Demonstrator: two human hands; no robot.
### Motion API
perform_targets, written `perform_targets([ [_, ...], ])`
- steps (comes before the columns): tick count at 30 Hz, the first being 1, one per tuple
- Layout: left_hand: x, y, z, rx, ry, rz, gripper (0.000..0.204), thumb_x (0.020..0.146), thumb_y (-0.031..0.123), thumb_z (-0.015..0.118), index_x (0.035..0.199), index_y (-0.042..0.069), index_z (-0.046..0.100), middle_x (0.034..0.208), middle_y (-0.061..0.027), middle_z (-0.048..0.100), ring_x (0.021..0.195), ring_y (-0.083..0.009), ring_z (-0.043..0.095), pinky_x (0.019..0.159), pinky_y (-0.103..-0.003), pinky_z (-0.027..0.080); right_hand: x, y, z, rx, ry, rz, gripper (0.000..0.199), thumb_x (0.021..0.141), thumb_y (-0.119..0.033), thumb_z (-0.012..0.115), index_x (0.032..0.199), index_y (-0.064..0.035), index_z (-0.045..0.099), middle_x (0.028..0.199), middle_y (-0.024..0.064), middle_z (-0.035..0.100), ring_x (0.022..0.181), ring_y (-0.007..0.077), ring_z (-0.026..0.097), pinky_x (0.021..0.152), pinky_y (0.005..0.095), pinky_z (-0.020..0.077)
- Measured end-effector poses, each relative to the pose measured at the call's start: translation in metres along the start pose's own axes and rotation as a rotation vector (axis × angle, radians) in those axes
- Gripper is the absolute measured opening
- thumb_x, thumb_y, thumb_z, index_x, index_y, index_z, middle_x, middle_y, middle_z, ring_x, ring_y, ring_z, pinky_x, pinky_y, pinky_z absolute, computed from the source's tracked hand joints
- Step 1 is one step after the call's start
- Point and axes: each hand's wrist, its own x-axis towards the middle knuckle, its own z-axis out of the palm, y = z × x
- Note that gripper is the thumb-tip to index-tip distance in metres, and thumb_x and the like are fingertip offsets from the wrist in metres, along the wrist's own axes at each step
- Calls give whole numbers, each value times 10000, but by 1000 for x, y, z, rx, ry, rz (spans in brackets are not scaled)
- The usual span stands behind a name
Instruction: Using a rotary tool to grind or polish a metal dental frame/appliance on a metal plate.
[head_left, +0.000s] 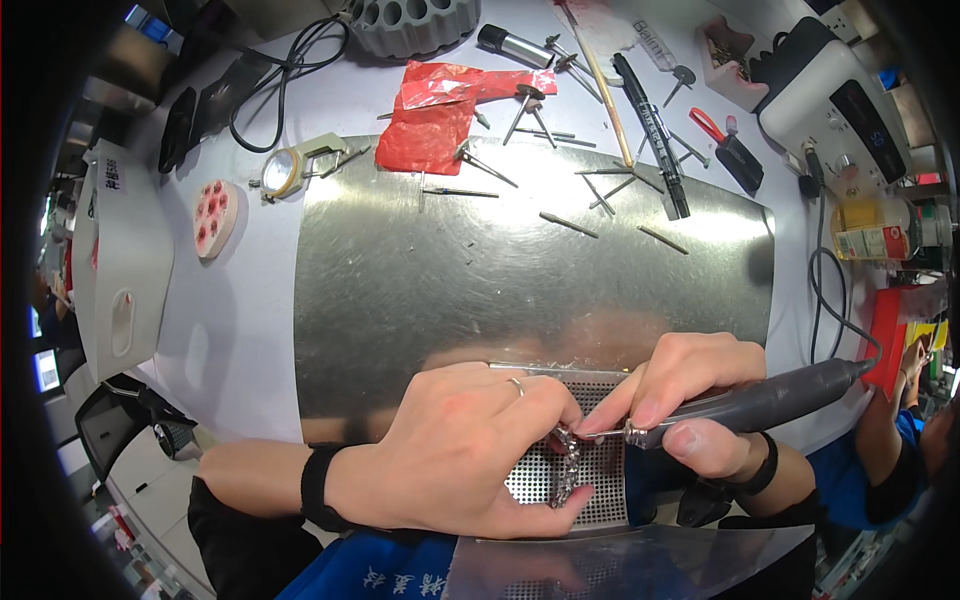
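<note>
Between the thumb and fingers of my left hand (465, 440) is a curved, knobbly silvery metal piece (571, 470), its ends hidden by the fingers. My right hand (690, 385) is closed round a dark rotary handpiece (765, 403), which lies nearly level and points left. A thin metal bur (600, 434) sticks out of its nose, its tip at the metal piece's upper end; contact cannot be made out. Both hands are over a perforated metal grate (605, 490) at the bench's near edge. A clear sheet (630, 565) lies below the hands.
Beyond the hands lies a shiny metal plate (520, 290) with loose burs (568, 225) on its far part. Behind are red foil (425, 135), a black marker (652, 135) and a grey bur holder (415, 25). A control box (835, 105) stands far right, the handpiece cord (822, 270) below it.
</note>
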Motion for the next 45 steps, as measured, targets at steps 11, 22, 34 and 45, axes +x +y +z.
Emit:
perform_targets([
  [11,-1,-4,2,-3,34,38,362,715,318,844,880,103,605,719,-5,633,635,-226,647,581,-337,501,8,8,-3,-49,-75,-86,164,784,-83,725,901,31,747,998,268,742,949,312,757,874,372,596],
  [22,-4,-7,6,-18,49,36,349,722,306,843,887,115,603,719,11,617,633,-215,635,589,-331,494,10,6,-4,-90,-148,-48,170,764,-52,741,916,24,758,947,234,750,998,330,750,911,377,592],
  [34,-4,-5,5,-10,40,47,351,721,294,837,909,105,608,771,19,616,679,-198,641,597,-328,485,10,4,0,-96,-78,8,168,761,-117,736,802,44,758,833,187,743,975,349,748,963,452,584],
  [45,-5,-5,4,-27,26,32,356,714,297,842,900,108,604,751,9,626,671,-212,647,601,-332,492,10,7,-4,-115,-144,-70,169,729,-48,751,885,14,768,889,205,759,963,321,760,884,378,609],
])
